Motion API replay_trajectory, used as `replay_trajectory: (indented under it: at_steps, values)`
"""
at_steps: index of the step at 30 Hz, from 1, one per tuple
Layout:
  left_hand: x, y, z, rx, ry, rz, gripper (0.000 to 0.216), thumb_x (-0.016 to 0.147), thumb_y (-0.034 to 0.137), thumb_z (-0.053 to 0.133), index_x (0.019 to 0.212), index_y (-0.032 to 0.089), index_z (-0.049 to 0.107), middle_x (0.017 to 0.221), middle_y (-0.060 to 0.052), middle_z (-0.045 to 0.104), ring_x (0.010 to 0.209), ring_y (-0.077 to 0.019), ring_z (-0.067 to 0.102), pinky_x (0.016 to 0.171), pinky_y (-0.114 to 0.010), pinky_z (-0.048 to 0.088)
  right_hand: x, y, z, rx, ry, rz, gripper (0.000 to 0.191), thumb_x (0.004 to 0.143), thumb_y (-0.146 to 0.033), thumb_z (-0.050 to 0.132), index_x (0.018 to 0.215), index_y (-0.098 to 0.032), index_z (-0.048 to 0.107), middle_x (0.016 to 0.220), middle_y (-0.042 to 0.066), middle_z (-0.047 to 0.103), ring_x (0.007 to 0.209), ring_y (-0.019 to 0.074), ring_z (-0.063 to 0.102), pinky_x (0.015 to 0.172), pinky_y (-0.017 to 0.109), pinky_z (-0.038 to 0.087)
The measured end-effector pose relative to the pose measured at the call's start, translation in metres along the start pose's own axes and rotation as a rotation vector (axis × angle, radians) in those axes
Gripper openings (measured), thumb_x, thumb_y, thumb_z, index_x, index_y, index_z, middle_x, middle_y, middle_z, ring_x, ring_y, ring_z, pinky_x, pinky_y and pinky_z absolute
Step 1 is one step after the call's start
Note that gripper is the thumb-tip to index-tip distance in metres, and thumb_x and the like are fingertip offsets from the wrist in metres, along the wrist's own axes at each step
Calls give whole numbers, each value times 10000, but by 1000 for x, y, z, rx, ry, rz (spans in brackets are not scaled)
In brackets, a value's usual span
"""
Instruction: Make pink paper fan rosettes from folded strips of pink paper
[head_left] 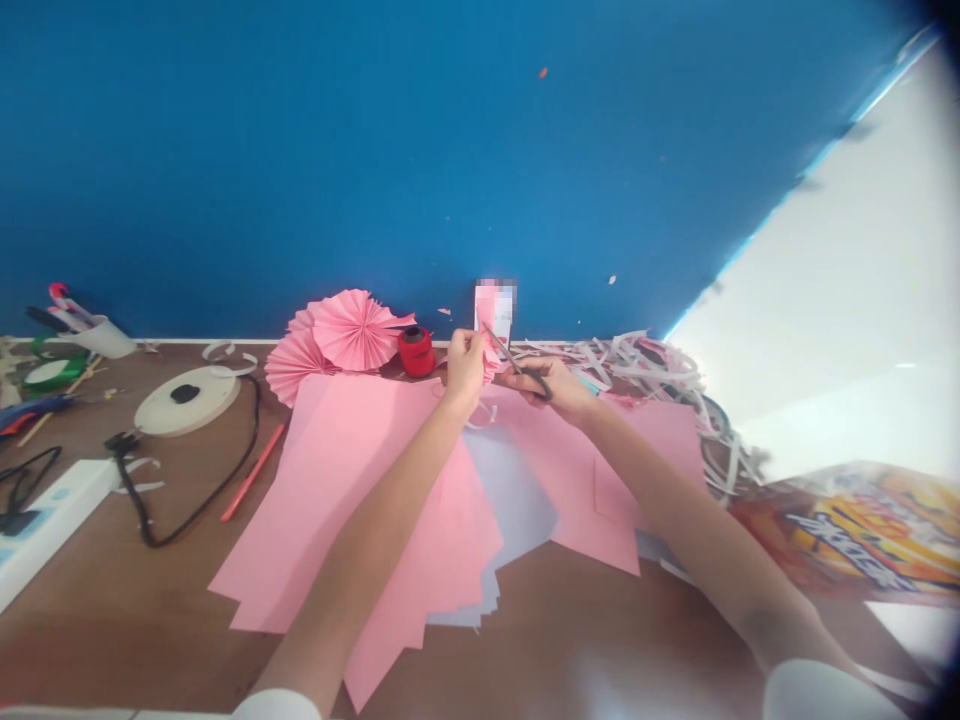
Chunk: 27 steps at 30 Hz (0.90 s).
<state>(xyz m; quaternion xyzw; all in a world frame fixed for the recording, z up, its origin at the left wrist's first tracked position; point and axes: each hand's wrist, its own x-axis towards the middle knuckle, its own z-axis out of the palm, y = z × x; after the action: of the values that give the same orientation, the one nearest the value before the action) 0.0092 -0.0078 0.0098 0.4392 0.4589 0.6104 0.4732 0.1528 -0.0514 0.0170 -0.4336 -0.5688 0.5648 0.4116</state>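
Pink paper sheets (352, 500) are lying fanned across the table (570, 640) near its front edge. Beyond them, toward the back edge, the left hand (463, 368) is pinching a folded pink piece (491, 345) while the right hand (553, 388) is gripping scissors (521, 368) against it.

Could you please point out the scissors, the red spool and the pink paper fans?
scissors (517, 365): head view, on the blades.
red spool (415, 352): head view, its side.
pink paper fans (352, 330): head view, front fan's centre.
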Motion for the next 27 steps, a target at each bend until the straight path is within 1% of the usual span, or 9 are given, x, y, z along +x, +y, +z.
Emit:
replay_trajectory:
  at_steps: [2, 5, 8, 10, 12, 17, 23, 27]
  values:
    - [0, 0, 0, 19, 3, 8, 88, 848, 190, 479, 764, 189, 453, 643, 28, 535, 480, -62, 454, 453, -170, 329, 1, 0, 0, -36, 16, 8, 360, 652, -384, 734, 910, -140, 679, 503, -44, 485, 428, 65, 382, 413, 212, 209]
    - [-1, 0, 0, 27, -2, 25, 89, 849, 164, 457, 763, 183, 449, 699, 4, 590, 545, -67, 513, 522, -173, 381, 3, 2, -2, -172, 59, -27, 340, 643, -351, 723, 911, -145, 684, 624, -7, 573, 501, 79, 441, 458, 213, 301]
    - [-3, 0, 1, 33, -6, 20, 93, 848, 157, 448, 759, 183, 438, 714, -8, 614, 590, -78, 551, 566, -183, 411, 6, 6, -4, -356, 109, -121, 257, 654, -333, 685, 836, -152, 694, 740, 23, 613, 592, 109, 494, 499, 221, 351]
    - [-3, -2, 1, 46, -3, 29, 94, 843, 142, 436, 758, 183, 439, 726, -14, 626, 615, -83, 568, 590, -188, 426, 7, 7, -6, -456, 132, -182, 213, 671, -331, 654, 781, -153, 695, 754, 29, 615, 620, 125, 510, 511, 227, 364]
    - [-3, -4, 1, 55, -4, 46, 100, 834, 123, 424, 756, 182, 444, 741, -20, 636, 641, -84, 580, 606, -188, 436, 7, 7, -7, -506, 124, -208, 199, 682, -330, 635, 750, -153, 696, 742, 31, 616, 621, 132, 515, 515, 231, 371]
    - [0, -7, 0, 68, -10, 23, 86, 828, 134, 430, 759, 183, 447, 727, -15, 631, 600, -86, 573, 564, -190, 427, 6, 5, -7, -470, 61, -212, 193, 686, -323, 610, 693, -148, 691, 689, 25, 607, 615, 137, 524, 533, 238, 389]
    - [-1, -4, -1, 97, -5, 49, 85, 824, 136, 449, 751, 179, 455, 714, -12, 621, 562, -74, 543, 533, -176, 404, 5, 4, -5, -403, 45, -202, 202, 691, -333, 623, 708, -138, 675, 684, 9, 582, 583, 108, 484, 529, 226, 376]
    - [-4, -7, 0, 109, -22, 59, 98, 830, 136, 453, 743, 179, 463, 683, 3, 597, 512, -64, 507, 504, -173, 379, 4, 5, -5, -422, 60, -198, 220, 686, -357, 654, 713, -140, 678, 645, 1, 552, 548, 96, 440, 505, 226, 355]
